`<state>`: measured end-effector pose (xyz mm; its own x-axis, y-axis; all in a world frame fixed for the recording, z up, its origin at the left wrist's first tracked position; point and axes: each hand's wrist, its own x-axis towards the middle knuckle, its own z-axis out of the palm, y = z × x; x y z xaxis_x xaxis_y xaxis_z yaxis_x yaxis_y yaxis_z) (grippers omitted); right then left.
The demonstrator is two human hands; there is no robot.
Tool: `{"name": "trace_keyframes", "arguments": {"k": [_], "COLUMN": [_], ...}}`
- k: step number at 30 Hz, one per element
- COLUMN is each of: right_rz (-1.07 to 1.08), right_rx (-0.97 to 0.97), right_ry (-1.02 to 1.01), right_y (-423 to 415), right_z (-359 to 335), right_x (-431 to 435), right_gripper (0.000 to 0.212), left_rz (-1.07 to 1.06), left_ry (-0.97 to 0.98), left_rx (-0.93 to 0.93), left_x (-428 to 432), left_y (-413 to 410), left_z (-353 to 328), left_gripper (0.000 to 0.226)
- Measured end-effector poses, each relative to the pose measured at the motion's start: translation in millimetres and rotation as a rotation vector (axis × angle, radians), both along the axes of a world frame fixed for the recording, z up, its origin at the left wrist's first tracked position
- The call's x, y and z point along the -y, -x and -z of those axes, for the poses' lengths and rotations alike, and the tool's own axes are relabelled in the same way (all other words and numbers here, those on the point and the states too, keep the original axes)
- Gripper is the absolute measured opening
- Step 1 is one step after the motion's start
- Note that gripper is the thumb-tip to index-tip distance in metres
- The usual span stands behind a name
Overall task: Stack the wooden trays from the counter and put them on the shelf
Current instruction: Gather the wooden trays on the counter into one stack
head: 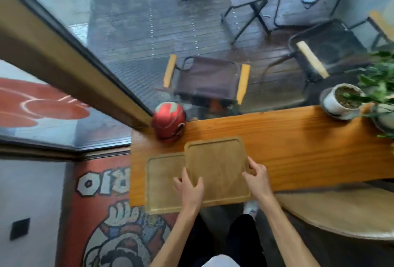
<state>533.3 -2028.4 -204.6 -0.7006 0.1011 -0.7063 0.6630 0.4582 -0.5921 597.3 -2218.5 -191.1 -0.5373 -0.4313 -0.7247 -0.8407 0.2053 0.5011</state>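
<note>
Two flat wooden trays lie on the orange wooden counter (pixel 298 149). The right tray (pixel 219 166) partly overlaps the left tray (pixel 162 183), covering its right edge. My left hand (pixel 188 187) grips the right tray's left edge, thumb on top. Opposite it, my right hand (pixel 257 174) holds that tray's right edge. Both trays overhang the counter's near edge a little.
A red helmet (pixel 169 120) sits on the counter's far left corner, just behind the trays. A potted plant (pixel 343 100) stands at the far right. A window with chairs outside lies behind the counter. A round wooden table (pixel 341 213) is at lower right.
</note>
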Motion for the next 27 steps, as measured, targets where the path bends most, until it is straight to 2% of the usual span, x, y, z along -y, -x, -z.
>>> {"name": "trace_keyframes", "arguments": {"k": [4, 9, 17, 24, 27], "right_rz": [-0.052, -0.059, -0.171, -0.010, -0.073], "right_rx": [0.053, 0.091, 0.110, 0.075, 0.125], "right_ry": [0.042, -0.006, -0.106, -0.053, -0.074], "right_y": [-39, -61, -70, -61, -55], "right_z": [2, 14, 36, 42, 46], "right_x": [93, 160, 186, 176, 181], "right_gripper": [0.063, 0.064, 0.072, 0.068, 0.071], "left_rz": [0.028, 0.082, 0.166, 0.072, 0.095], "left_ry": [0.190, 0.199, 0.228, 0.056, 0.048], "left_rx": [0.082, 0.099, 0.113, 0.079, 0.122], "left_x": [86, 146, 163, 178, 181], "left_y": [-32, -49, -55, -44, -38], "left_z": [2, 20, 45, 62, 66], "left_gripper": [0.068, 0.067, 0.070, 0.067, 0.069]}}
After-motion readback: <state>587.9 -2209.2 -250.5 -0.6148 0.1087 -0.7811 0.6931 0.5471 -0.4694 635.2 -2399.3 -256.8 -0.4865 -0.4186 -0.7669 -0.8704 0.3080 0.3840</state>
